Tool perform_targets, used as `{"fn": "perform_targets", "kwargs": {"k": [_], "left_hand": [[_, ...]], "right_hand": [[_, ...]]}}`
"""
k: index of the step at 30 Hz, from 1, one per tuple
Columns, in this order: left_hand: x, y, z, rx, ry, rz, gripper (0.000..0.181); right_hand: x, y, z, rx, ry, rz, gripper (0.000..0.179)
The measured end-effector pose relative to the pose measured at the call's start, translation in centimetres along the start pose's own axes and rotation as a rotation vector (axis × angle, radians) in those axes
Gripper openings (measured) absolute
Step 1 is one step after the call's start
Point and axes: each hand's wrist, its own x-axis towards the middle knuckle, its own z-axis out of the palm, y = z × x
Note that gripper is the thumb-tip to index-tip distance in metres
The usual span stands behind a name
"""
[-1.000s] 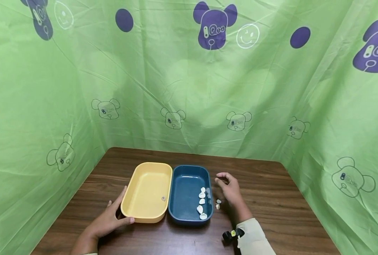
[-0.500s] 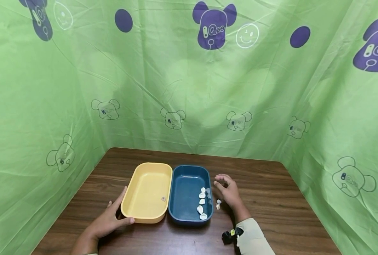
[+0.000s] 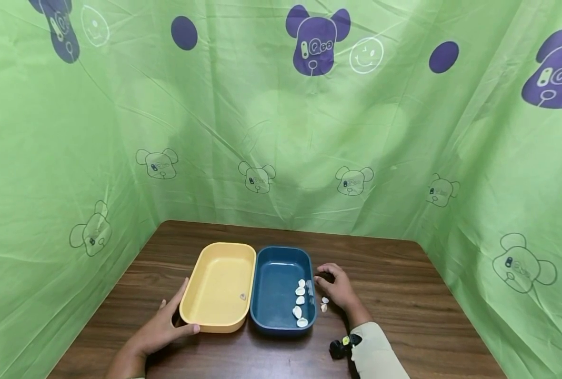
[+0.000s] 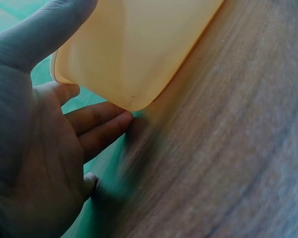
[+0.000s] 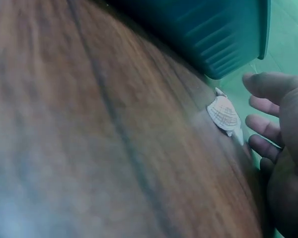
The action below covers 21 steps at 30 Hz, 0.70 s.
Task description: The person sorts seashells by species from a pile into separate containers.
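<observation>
At the near left corner of a yellow tray (image 3: pixel 217 327), my left hand (image 3: pixel 160 326) rests with its thumb along the front wall and straight fingers against the left side. One small shell (image 3: pixel 242 296) lies inside that tray. Directly to its right, a dark blue tray (image 3: pixel 283 330) has several white seashells (image 3: pixel 300 300) lined up along its right side. My right hand (image 3: pixel 340 288) is beside the blue tray's right wall, fingers loosely bent and holding nothing. Small shells (image 3: pixel 324 308) lie on the table under it; the right wrist view shows a ribbed shell (image 5: pixel 224 113) near the fingertips.
The brown wooden table (image 3: pixel 394 295) carries both trays, set side by side. Green printed curtain (image 3: pixel 281 131) closes off the back and both sides. A small black device (image 3: pixel 340 349) is strapped to the right wrist.
My right hand has come slightly down and left, closer to the blue tray's wall, with its fingers a little more bent. The left hand, trays and shells have stayed put.
</observation>
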Motion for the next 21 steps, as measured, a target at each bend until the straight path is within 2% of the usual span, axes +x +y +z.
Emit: {"fn": "perform_targets", "kwargs": {"k": [12,21], "left_hand": [[0.1,0.09,0.02,0.015,0.0,-0.003,0.122],[0.07,0.11,0.07,0.017,0.008,0.004,0.122]], "right_hand": [[0.78,-0.11,-0.14,-0.162,-0.12,0.022,0.017],[0.96,-0.43,-0.52,-0.172,-0.168,0.045,0.026]]}}
